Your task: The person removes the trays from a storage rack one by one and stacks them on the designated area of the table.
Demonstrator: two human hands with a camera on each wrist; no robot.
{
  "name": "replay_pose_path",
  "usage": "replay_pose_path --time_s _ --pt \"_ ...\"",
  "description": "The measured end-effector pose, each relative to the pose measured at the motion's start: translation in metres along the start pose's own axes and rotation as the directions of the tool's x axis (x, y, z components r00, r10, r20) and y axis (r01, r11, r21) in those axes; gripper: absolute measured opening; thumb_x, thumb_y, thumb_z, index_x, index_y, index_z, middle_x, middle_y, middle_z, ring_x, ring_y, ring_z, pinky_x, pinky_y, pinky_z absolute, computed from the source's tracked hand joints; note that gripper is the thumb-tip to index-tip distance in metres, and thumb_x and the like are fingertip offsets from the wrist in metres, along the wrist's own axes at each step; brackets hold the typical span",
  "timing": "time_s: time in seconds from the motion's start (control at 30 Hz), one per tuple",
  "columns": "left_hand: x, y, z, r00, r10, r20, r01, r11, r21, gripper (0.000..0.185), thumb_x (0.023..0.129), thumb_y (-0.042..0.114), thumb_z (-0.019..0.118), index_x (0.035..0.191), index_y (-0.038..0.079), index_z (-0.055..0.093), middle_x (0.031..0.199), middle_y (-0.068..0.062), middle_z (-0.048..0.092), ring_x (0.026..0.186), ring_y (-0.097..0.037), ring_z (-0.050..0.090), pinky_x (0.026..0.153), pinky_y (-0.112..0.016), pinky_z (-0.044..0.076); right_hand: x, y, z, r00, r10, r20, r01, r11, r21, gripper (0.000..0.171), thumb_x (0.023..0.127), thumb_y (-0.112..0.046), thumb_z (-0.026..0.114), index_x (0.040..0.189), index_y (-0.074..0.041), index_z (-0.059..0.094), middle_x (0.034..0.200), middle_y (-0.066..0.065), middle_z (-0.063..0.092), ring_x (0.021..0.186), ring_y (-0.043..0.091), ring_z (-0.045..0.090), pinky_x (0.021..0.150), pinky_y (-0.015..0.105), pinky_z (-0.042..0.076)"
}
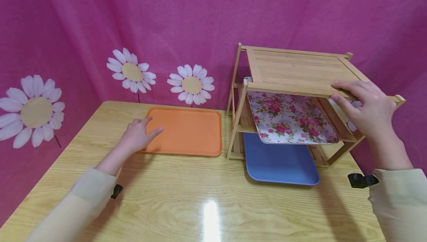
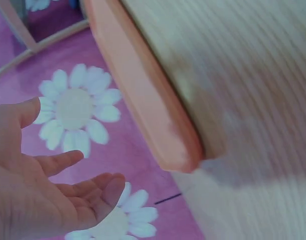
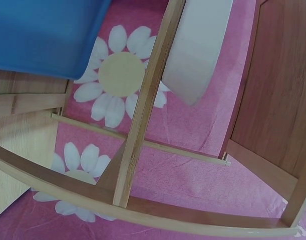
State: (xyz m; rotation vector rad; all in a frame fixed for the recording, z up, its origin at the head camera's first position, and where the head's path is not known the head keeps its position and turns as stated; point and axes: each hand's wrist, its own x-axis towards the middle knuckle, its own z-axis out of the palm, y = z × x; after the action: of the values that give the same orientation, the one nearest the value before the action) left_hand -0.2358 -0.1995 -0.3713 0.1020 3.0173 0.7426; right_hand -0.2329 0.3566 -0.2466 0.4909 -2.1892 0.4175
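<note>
We are holding our left hand (image 1: 136, 135), fingers loose, by the left end of the orange tray (image 1: 186, 132) lying on the worktop (image 1: 166, 197) | we are gripping the wooden rack (image 1: 300, 68) by its top front edge with our right hand (image 1: 369, 106) | floral tray (image 1: 290, 119) is jutting out mid-rack, partly covering the blue tray (image 1: 281, 165) below | daisy-patterned cloth (image 1: 186, 19) is hanging behind

Head looks down; nearer wrist views share backdrop (image 1: 200, 16).
</note>
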Motion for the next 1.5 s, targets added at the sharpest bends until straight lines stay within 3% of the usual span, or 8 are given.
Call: replay_pose_path --time_s 0.27,0.53,0.77,0.93,1.1,1.23,1.33,1.5 --pt "-0.023 0.023 -0.007 0.998 0.031 -0.060 -0.036 0.995 -0.092 0.081 0.091 0.058 0.049 0.147 0.004 0.028 0.143 -0.032 0.029 0.129 -0.050 0.028 0.099 -0.066 0.032 0.000 0.001 0.002 1.000 -0.010 -0.022 0.009 1.000 -0.025 0.037 0.082 -0.043 0.070 0.109 -0.017 0.072 0.108 0.010 0.069 0.109 -0.007 0.051 0.077 0.003 0.025" --pt "-0.046 0.048 -0.001 0.991 0.079 -0.111 -0.099 0.977 -0.189 0.077 0.092 0.052 0.052 0.148 0.007 0.025 0.148 -0.026 0.026 0.134 -0.046 0.025 0.103 -0.065 0.028 0.000 -0.002 0.006 0.999 -0.005 -0.038 0.004 1.000 -0.023 0.037 0.082 -0.044 0.069 0.106 -0.017 0.073 0.104 0.010 0.070 0.108 -0.021 0.042 0.069 0.007 0.025" --pt "-0.062 0.070 0.006 0.981 0.107 -0.161 -0.144 0.959 -0.245 0.077 0.091 0.055 0.051 0.150 0.016 0.023 0.150 -0.020 0.026 0.136 -0.040 0.026 0.102 -0.065 0.029 -0.001 -0.004 0.006 0.999 -0.003 -0.046 0.001 0.999 -0.034 0.038 0.083 -0.046 0.069 0.106 -0.017 0.073 0.104 0.009 0.070 0.109 0.000 0.055 0.071 0.007 0.025" --pt "-0.072 0.091 0.011 0.967 0.144 -0.210 -0.207 0.926 -0.317 0.074 0.091 0.054 0.053 0.150 0.023 0.022 0.149 -0.011 0.031 0.134 -0.033 0.032 0.100 -0.062 0.034 -0.001 -0.004 0.005 0.999 -0.003 -0.042 0.001 0.999 -0.051 0.039 0.083 -0.048 0.067 0.107 -0.017 0.073 0.105 0.010 0.070 0.107 0.017 0.060 0.070 0.008 0.024" --pt "-0.081 0.115 0.019 0.945 0.216 -0.246 -0.301 0.868 -0.395 0.071 0.091 0.052 0.054 0.150 0.027 0.022 0.143 -0.003 0.038 0.126 -0.024 0.040 0.097 -0.050 0.043 -0.001 -0.003 0.005 0.999 -0.002 -0.040 0.000 0.998 -0.059 0.040 0.083 -0.048 0.067 0.108 -0.016 0.072 0.106 0.009 0.070 0.104 0.025 0.061 0.068 0.009 0.024" --pt "-0.086 0.134 0.029 0.917 0.282 -0.282 -0.385 0.809 -0.444 0.069 0.092 0.050 0.053 0.149 0.026 0.022 0.142 0.001 0.039 0.125 -0.020 0.041 0.096 -0.044 0.044 -0.001 -0.002 0.005 0.999 -0.004 -0.044 0.002 0.998 -0.057 0.041 0.083 -0.048 0.067 0.107 -0.016 0.072 0.106 0.010 0.069 0.104 0.024 0.061 0.069 0.009 0.024" --pt "-0.088 0.147 0.039 0.903 0.329 -0.278 -0.426 0.775 -0.467 0.071 0.092 0.049 0.054 0.150 0.026 0.020 0.143 0.005 0.038 0.126 -0.017 0.042 0.096 -0.043 0.045 -0.002 -0.002 0.005 0.999 -0.009 -0.053 0.006 0.999 -0.048 0.041 0.083 -0.048 0.067 0.107 -0.015 0.072 0.106 0.010 0.070 0.107 0.013 0.059 0.070 0.008 0.024" --pt "-0.088 0.165 0.052 0.904 0.388 -0.179 -0.424 0.768 -0.480 0.076 0.090 0.050 0.057 0.149 0.041 0.010 0.145 0.006 0.036 0.129 -0.018 0.041 0.098 -0.048 0.043 -0.001 -0.005 0.004 0.997 -0.013 -0.070 0.012 1.000 -0.020 0.040 0.083 -0.047 0.068 0.104 -0.013 0.073 0.103 0.012 0.070 0.108 -0.016 0.047 0.070 0.007 0.025"
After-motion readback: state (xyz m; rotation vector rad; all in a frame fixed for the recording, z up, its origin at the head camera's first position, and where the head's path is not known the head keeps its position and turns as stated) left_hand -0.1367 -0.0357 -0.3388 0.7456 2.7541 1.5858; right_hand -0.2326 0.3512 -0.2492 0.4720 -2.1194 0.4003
